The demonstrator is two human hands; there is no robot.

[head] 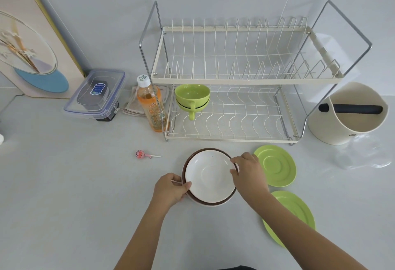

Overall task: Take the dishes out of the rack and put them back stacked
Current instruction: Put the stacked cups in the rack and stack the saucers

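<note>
A stack of white plates with brown rims [210, 175] lies on the counter in front of the two-tier wire dish rack [230, 79]. My left hand [171, 189] grips the stack's left edge and my right hand [249, 170] grips its right edge. Two green cups [192, 99], one nested in the other, sit at the left of the rack's lower shelf. A green saucer [276, 165] lies right of the stack. A second green saucer [297, 214] lies nearer me, partly hidden by my right forearm. The rack's upper shelf holds nothing.
An orange drink bottle [150, 105] stands against the rack's left side, with folded cloths behind it and a clear lidded box [96, 94] further left. A lollipop [141, 154] lies on the counter. A cream bucket [350, 114] stands right of the rack.
</note>
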